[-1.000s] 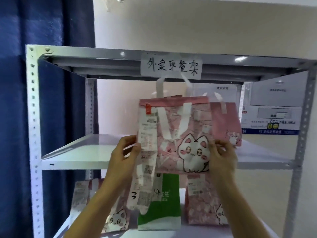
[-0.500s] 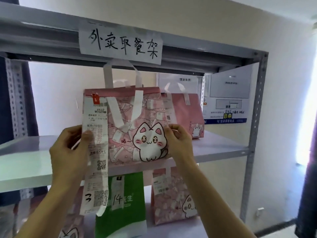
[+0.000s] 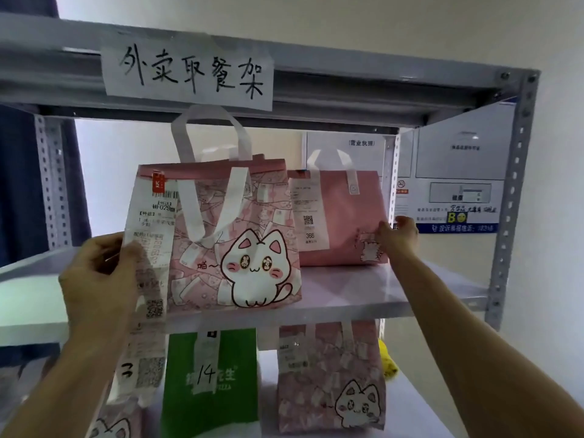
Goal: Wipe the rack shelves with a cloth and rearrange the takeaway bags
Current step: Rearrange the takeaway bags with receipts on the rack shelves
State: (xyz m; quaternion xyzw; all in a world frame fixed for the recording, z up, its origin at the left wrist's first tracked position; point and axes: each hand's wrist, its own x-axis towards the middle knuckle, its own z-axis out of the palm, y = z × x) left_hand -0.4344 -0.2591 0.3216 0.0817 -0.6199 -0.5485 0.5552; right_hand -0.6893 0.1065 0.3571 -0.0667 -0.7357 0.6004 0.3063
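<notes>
Head camera view of a grey metal takeaway rack. A pink cat-print takeaway bag stands at the front edge of the middle shelf; half a second ago both hands held it clear of the shelf edge. The left hand still grips its left side, thumb pinching the long receipt taped there. The right hand has let go and reached back to a plainer pink bag standing behind, fingers curled on its right edge. It looks like bag arranging is under way. Below stand a green bag marked 14 and another cat-print bag. No cloth shows.
</notes>
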